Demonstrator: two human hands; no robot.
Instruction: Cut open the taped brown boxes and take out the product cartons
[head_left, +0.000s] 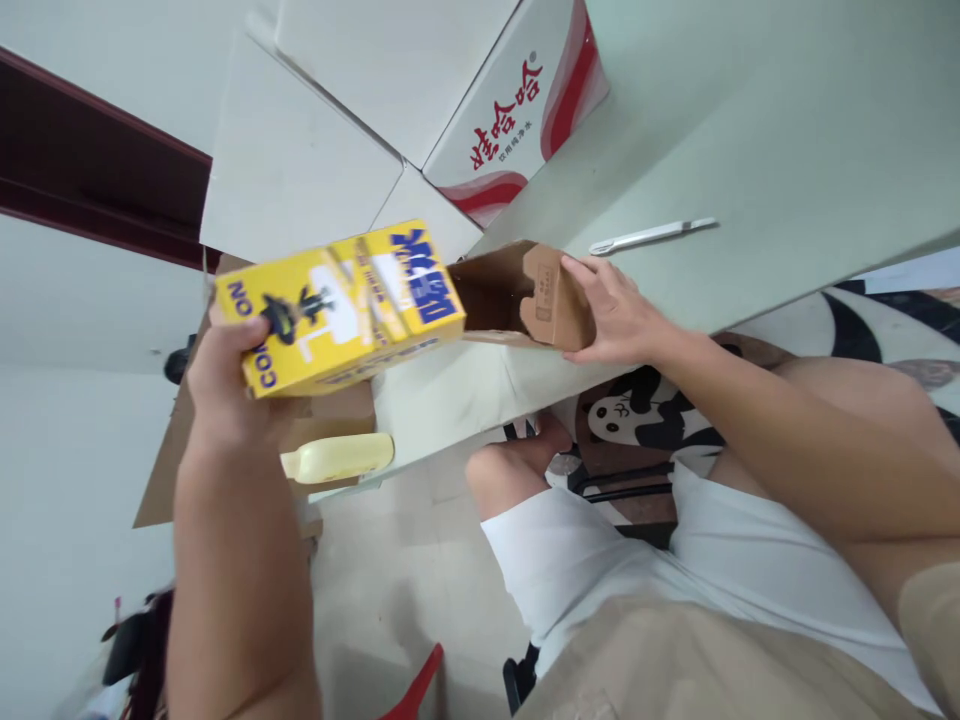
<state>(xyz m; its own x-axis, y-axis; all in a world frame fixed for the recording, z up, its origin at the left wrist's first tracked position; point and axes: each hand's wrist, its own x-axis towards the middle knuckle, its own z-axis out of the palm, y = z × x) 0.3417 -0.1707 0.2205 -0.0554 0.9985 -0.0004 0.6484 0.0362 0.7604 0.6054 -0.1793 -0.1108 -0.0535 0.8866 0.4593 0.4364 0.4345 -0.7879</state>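
Note:
My left hand [225,385] grips one end of a yellow box [341,305] with blue lettering, held tilted above the table edge. The box's other end points into the open mouth of a brown cardboard carton [517,295] lying on its side. My right hand [611,315] is closed round the carton's folded end flap, holding it at the edge of the pale green table [787,130].
A large white carton with red print [517,100] and open flaps stands at the table's far side. A white pen-like tool [649,236] lies on the table. A pale yellow object [341,458] sits below the yellow box. My knees and a panda-print seat are under the table edge.

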